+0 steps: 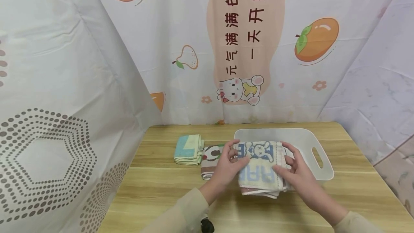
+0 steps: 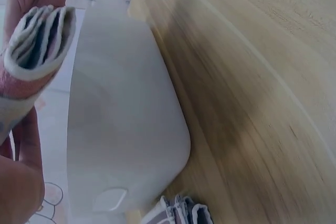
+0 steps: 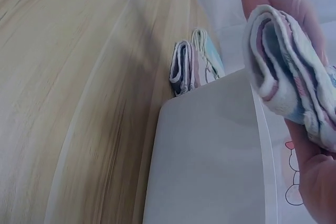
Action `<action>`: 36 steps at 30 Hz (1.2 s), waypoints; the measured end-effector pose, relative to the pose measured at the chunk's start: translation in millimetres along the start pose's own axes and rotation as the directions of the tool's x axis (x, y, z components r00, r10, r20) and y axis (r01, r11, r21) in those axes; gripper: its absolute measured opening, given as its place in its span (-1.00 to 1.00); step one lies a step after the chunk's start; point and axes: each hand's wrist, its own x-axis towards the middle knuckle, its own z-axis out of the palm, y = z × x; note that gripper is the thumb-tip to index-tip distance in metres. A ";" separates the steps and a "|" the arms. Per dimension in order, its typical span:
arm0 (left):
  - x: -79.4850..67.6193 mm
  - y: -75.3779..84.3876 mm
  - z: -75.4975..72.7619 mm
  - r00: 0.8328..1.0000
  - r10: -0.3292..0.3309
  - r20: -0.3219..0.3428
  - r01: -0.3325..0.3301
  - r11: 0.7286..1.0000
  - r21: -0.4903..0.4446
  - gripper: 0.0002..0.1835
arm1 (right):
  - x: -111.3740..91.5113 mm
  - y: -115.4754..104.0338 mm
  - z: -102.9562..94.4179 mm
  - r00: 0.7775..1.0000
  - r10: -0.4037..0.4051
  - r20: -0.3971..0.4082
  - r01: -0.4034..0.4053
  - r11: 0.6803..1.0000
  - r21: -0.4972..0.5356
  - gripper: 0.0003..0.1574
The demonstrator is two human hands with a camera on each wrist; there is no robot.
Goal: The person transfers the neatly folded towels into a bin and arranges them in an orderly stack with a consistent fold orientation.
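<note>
A folded towel (image 1: 258, 168), white with blue bear figures and pale blue letters, is held up in front of the white basket (image 1: 307, 137). My left hand (image 1: 226, 166) grips its left side, thumb on the front face. On the right side my right hand (image 1: 299, 175) pinches it the same way. Both wrist views show the folded layers edge-on, the towel (image 2: 34, 51) well above the tabletop. To the left of the basket lies a folded brown-and-white towel (image 1: 210, 161) with a cartoon face, partly hidden by the left hand.
Beside the brown towel, farther left, sits a folded blue-and-yellow towel (image 1: 188, 149). The wooden table (image 1: 155, 197) ends at a printed curtain (image 1: 191, 17) behind, with more fabric hanging at both sides. A handle slot (image 1: 317, 157) is cut in the basket's right end.
</note>
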 end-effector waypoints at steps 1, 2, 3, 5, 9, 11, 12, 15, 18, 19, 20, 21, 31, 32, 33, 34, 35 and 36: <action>-0.2 0.4 -0.8 1.000 -0.013 0.021 0.014 1.000 -0.024 -0.23 | 0.4 0.2 -0.6 1.000 0.003 -0.012 -0.003 1.000 0.009 -0.04; -0.3 0.9 -1.6 0.999 -0.023 0.042 0.025 0.999 -0.047 -0.21 | 0.7 0.6 -1.4 1.000 0.008 -0.026 -0.007 1.000 0.016 -0.08; -0.4 1.3 -2.7 0.998 -0.026 0.063 0.030 0.997 -0.068 -0.20 | 1.2 0.8 -2.0 0.999 0.012 -0.039 -0.011 1.000 0.026 -0.11; -0.6 2.1 -4.3 0.995 -0.020 0.102 0.030 0.995 -0.097 -0.18 | 2.4 1.3 -3.7 0.998 0.020 -0.063 -0.017 0.999 0.045 -0.16; -0.4 4.0 -6.1 0.987 0.005 0.160 0.015 0.992 -0.122 -0.15 | 3.8 1.4 -6.8 0.997 0.019 -0.078 -0.012 0.996 0.086 -0.21; -0.1 4.4 -6.9 0.984 0.012 0.177 0.009 0.993 -0.120 -0.16 | 4.0 1.1 -8.3 0.998 0.009 -0.067 -0.002 0.994 0.106 -0.22; 0.0 5.0 -7.3 0.983 0.010 0.184 0.012 0.993 -0.117 -0.16 | 3.9 0.8 -8.9 0.998 0.000 -0.058 0.007 0.993 0.116 -0.22; -0.5 6.6 -8.6 0.981 0.004 0.194 0.014 0.996 -0.091 -0.20 | 4.5 0.6 -11.2 0.999 -0.035 -0.024 0.038 0.989 0.142 -0.21; -1.3 8.3 -9.9 0.981 -0.011 0.193 0.020 0.999 -0.044 -0.29 | 5.2 0.7 -13.8 0.997 -0.080 0.017 0.077 0.988 0.133 -0.20; -1.8 8.8 -10.3 0.982 -0.013 0.190 0.019 1.000 -0.025 -0.32 | 5.4 0.6 -14.8 0.995 -0.090 0.029 0.086 0.988 0.128 -0.19; -1.8 9.1 -10.7 0.982 -0.015 0.187 0.017 1.000 -0.008 -0.35 | 5.5 0.5 -15.8 0.994 -0.100 0.038 0.094 0.989 0.117 -0.17; -1.8 9.2 -11.1 0.983 -0.017 0.183 0.017 1.000 0.003 -0.37 | 5.6 0.4 -16.8 0.993 -0.111 0.047 0.106 0.989 0.106 -0.16; 1.6 10.0 -14.0 0.984 0.019 0.178 -0.030 0.998 0.059 -0.40 | 6.9 -4.5 -23.4 0.986 -0.151 0.065 0.154 0.987 -0.042 0.01; 2.1 10.1 -14.2 0.984 0.019 0.175 -0.031 0.997 0.069 -0.40 | 6.9 -5.4 -23.6 0.987 -0.147 0.060 0.152 0.986 -0.073 0.01; 2.6 10.6 -14.1 0.985 0.019 0.173 -0.032 0.997 0.073 -0.40 | 7.0 -6.4 -23.7 0.988 -0.144 0.051 0.149 0.983 -0.111 0.01; 3.1 11.1 -14.1 0.985 0.016 0.170 -0.030 0.996 0.080 -0.40 | 7.2 -7.4 -24.0 0.989 -0.140 0.045 0.145 0.978 -0.149 0.00; 3.7 11.5 -14.0 0.986 0.013 0.168 -0.028 0.996 0.086 -0.40 | 7.4 -8.2 -24.3 0.990 -0.136 0.039 0.141 0.973 -0.184 -0.01; 4.4 12.1 -13.8 0.986 0.011 0.166 -0.027 0.995 0.092 -0.40 | 7.6 -9.1 -24.6 0.991 -0.133 0.034 0.137 0.966 -0.217 -0.02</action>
